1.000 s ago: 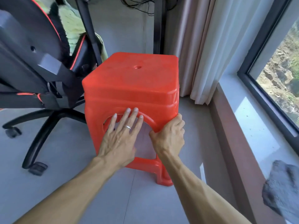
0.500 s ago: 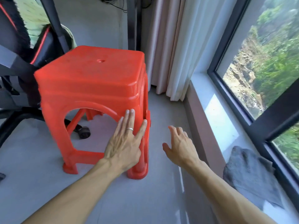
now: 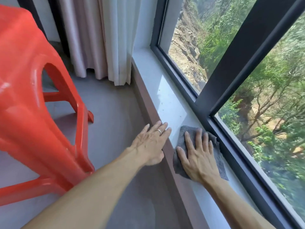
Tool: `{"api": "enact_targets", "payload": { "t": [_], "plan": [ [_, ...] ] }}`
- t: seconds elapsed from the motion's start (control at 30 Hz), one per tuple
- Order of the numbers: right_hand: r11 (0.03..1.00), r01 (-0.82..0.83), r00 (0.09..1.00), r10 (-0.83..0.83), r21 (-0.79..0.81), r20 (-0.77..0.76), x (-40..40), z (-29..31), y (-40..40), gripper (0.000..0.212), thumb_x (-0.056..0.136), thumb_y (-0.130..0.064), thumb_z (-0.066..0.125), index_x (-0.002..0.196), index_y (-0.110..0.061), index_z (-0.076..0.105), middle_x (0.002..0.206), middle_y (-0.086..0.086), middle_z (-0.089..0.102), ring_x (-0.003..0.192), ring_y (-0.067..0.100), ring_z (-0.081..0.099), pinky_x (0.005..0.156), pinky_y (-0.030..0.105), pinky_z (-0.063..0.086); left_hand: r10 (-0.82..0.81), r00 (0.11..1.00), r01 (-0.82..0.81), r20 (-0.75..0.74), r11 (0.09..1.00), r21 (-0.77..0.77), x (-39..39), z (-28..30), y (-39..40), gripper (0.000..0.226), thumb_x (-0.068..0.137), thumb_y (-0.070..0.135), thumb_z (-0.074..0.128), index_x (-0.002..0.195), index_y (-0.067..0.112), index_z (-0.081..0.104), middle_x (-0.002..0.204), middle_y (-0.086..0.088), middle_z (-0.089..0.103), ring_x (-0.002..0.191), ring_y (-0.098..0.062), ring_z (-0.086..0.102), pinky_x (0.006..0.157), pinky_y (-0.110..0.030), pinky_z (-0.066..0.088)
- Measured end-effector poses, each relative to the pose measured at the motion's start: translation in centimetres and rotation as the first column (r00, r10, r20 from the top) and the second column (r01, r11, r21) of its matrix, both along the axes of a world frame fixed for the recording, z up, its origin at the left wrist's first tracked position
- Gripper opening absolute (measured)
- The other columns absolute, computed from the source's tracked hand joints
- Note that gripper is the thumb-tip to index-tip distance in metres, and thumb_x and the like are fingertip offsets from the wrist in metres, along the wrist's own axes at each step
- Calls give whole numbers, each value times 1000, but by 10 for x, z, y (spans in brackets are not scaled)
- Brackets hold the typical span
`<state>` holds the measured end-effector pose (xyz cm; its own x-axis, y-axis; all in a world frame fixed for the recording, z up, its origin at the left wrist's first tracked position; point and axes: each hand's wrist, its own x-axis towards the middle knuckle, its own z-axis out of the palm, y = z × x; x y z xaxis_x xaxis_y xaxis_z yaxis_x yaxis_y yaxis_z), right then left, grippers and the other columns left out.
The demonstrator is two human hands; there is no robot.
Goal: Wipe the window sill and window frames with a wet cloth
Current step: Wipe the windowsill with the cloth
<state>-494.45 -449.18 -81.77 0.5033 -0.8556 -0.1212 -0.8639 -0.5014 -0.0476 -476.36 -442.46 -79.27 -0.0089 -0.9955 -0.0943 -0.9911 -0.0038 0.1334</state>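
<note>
A grey cloth [image 3: 183, 132] lies flat on the white window sill [image 3: 166, 100], against the dark window frame [image 3: 204, 113]. My right hand [image 3: 198, 156] lies flat on the cloth with its fingers spread and straight. My left hand [image 3: 151, 143] has straight fingers that reach over the sill's front edge, just left of the cloth; a ring is on one finger. The dark frame runs along the sill, and an upright bar [image 3: 244, 52] rises between two panes.
A red plastic stool [image 3: 33, 100] stands on the grey floor at the left, close to my left arm. Pale curtains [image 3: 99, 38] hang at the far end of the sill. A brown ledge face [image 3: 148, 103] runs below the sill.
Both hands have left the red stool and moved right to the sill. My right hand has come down onto the grey cloth. My view has swung toward the window.
</note>
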Motion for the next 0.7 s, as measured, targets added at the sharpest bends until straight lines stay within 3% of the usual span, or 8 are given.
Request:
{"api": "enact_targets", "payload": {
  "t": [0.17, 0.33, 0.4, 0.47, 0.57, 0.7],
  "plan": [
    [999, -14, 999, 15, -32, 29, 38, -2, -55, 75, 96, -64, 15, 158, -25, 0, 165, 10, -7, 152, 25, -7, 121, 42, -1, -46, 999, 46, -7, 997, 58, 23, -6, -39, 78, 92, 23, 52, 156, 20, 7, 165, 2, 0, 151, -16, -3, 122, -42, 7],
    [998, -46, 999, 47, -35, 9, 18, 1, -5, 93, 79, -71, -5, 158, -20, -4, 164, 8, -13, 151, 22, -15, 121, 38, -8, -98, 994, 100, -54, 994, 34, 34, -6, -48, 70, 90, 20, 51, 152, 26, 19, 164, 2, 6, 151, -13, 1, 122, -39, 13],
    [1000, -7, 999, 7, -3, -42, 16, 1, 7, 95, 76, -73, -5, 157, -22, -10, 163, 7, -19, 149, 22, -20, 121, 39, -9, -125, 989, 128, -81, 991, 31, 37, -9, -47, 72, 90, 19, 51, 152, 27, 17, 164, 4, 4, 151, -11, 0, 121, -39, 14],
    [998, 56, 998, -56, -21, -1, 44, 2, -12, 97, 75, -74, -4, 157, -23, -8, 164, 8, -15, 150, 23, -17, 122, 42, -6, -165, 984, 167, -67, 986, 27, 49, -10, -50, 75, 90, 18, 50, 154, 27, 13, 164, 7, 2, 150, -9, -3, 122, -38, 12],
    [996, 85, 996, -83, -34, 44, 89, -3, -43, 88, 86, -71, 14, 157, -22, -3, 165, 9, -9, 151, 25, -12, 122, 45, -2, -137, 990, 136, -37, 991, -19, 72, -13, -53, 78, 89, 18, 51, 155, 23, 9, 164, 5, 0, 150, -11, -5, 122, -36, 9],
    [992, 53, 999, -51, -114, 18, 66, -12, -6, 82, 89, -62, 26, 158, -23, 4, 165, 11, -2, 152, 28, -4, 122, 46, 4, -94, 994, 93, -50, 995, -23, 81, -15, -64, 79, 90, 18, 50, 156, 20, 8, 165, 0, -2, 151, -14, -6, 122, -35, 7]
  ]
}}
